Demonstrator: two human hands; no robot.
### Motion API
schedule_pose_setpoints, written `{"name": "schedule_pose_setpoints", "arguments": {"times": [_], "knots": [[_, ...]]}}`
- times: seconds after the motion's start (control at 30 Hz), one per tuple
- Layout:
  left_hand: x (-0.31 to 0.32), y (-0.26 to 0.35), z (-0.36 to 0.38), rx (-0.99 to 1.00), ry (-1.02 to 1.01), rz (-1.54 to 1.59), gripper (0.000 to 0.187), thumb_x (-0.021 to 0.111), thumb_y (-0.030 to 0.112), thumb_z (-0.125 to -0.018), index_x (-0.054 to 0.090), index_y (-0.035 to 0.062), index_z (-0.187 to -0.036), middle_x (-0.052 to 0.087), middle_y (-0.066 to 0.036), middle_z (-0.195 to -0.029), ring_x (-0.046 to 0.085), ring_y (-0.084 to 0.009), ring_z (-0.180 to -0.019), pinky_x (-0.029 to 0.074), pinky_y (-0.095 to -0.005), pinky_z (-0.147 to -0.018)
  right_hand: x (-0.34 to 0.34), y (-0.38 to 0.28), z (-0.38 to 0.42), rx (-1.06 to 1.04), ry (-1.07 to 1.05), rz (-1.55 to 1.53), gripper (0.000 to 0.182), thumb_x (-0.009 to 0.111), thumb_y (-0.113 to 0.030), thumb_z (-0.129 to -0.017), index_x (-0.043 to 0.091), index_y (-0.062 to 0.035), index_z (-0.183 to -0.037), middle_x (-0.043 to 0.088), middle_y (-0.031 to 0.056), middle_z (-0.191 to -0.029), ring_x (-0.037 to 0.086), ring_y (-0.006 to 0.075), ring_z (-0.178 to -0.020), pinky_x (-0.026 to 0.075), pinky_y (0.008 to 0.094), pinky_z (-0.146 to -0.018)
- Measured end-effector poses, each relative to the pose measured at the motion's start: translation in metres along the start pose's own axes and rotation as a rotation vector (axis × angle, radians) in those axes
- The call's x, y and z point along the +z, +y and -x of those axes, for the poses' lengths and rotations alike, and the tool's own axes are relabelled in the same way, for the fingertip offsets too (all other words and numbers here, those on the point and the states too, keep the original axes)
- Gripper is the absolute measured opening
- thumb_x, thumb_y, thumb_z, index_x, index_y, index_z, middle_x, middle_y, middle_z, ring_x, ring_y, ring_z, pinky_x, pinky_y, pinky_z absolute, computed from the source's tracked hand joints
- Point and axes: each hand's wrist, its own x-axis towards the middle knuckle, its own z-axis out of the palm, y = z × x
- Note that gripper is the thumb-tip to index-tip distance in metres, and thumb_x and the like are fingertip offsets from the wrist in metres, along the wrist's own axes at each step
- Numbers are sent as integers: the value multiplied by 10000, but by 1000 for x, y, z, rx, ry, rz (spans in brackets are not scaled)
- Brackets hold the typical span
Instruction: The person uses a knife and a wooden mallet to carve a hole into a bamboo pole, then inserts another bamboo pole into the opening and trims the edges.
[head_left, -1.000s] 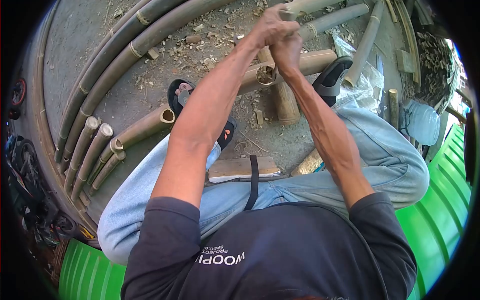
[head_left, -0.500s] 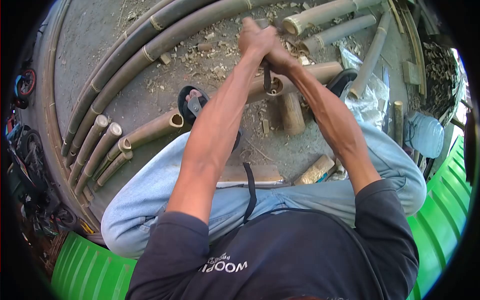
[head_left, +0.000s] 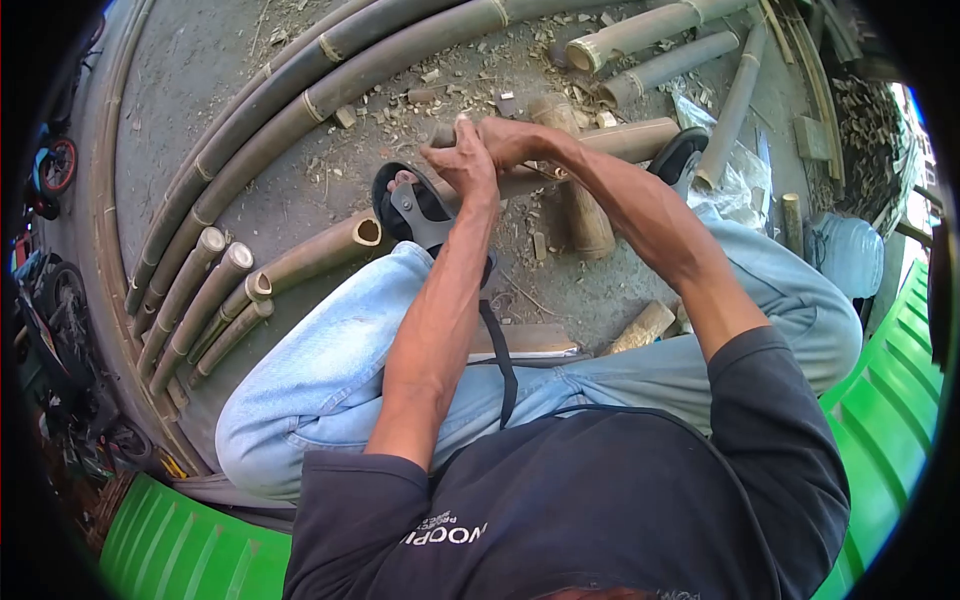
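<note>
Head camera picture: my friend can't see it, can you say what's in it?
A seated person clasps the left hand and right hand together over a bamboo pole lying across a wooden block. More bamboo poles and chips lie on the ground.

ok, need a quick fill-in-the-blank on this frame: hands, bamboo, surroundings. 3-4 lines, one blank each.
1. Both hands, left hand and right hand, are clasped together above a short ____ section lying on the ground.
2. The person wears light blue ____.
3. The black sandal is on the person's ____.
4. The corrugated sheet at the lower left is coloured ____.

Missing words: bamboo; jeans; foot; green
</note>
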Motion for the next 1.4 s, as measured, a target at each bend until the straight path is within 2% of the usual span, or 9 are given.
{"name": "schedule_pose_setpoints", "arguments": {"times": [0.13,0.2,0.3,0.47,0.73,0.8,0.97,1.1,1.4], "knots": [[-18,-1,-7,252,-517,-82,764,817,498,-834,510,-64,-1251,650,-205,-1121,646,-356,-1037,499,-467,-952,-50,-24,39,358,438,-260,238,778,-168,-856,667,37,-900,627,49,-673,603,125,-555,498,305,-488],[-26,-18,-9,397,-903,-804,656,843,356,-798,541,-17,-1245,650,-202,-1148,631,-390,-1098,433,-485,-1020,-75,-47,70,242,649,-493,195,768,-140,-855,664,20,-898,647,49,-700,620,119,-564,530,300,-511],[-35,-39,-7,912,-966,-1257,695,868,335,-745,554,34,-1287,631,-206,-1265,599,-407,-1209,419,-491,-1036,-103,-70,105,176,899,-443,332,825,-281,-876,691,10,-965,658,56,-748,651,146,-601,562,315,-547],[-25,-42,-5,829,-932,-1313,714,894,260,-693,561,47,-1288,628,-183,-1287,589,-364,-1255,403,-469,-1051,-126,-142,152,609,918,108,458,792,-452,-927,713,-14,-1035,662,48,-774,650,139,-623,574,303,-581],[-29,-27,-2,760,-980,-1353,709,904,245,-729,549,59,-1314,620,-180,-1329,560,-369,-1318,404,-484,-1094,-94,-182,198,-232,1052,-897,604,743,-439,-979,542,-43,-1389,708,97,-1072,716,140,-852,616,296,-751],[-30,-24,-1,767,-986,-1362,730,915,264,-724,543,60,-1319,611,-188,-1343,557,-373,-1326,415,-488,-1102,-111,-165,206,-365,829,-1007,823,676,-657,-929,463,-20,-1404,700,189,-1131,737,321,-949,635,397,-860],[-31,-17,-8,820,-1035,-1385,704,906,299,-705,571,63,-1277,637,-184,-1295,625,-362,-1243,457,-487,-1046,-108,-203,197,375,1510,74,338,698,-225,-919,650,45,-1117,701,125,-907,720,238,-823,580,344,-678],[-27,-11,-16,841,-1111,-1409,681,917,355,-694,584,51,-1204,685,-177,-1181,684,-361,-1127,515,-478,-969,-155,-135,172,79,1322,-590,201,701,-145,-894,662,36,-972,674,94,-779,639,181,-616,498,314,-541],[-24,-12,-12,981,-1029,-1290,672,943,353,-611,622,38,-1111,687,-160,-1060,694,-348,-1023,542,-459,-913,-260,-35,153,227,1019,-428,96,683,-81,-876,659,2,-918,649,77,-657,580,138,-482,427,293,-428]]}}
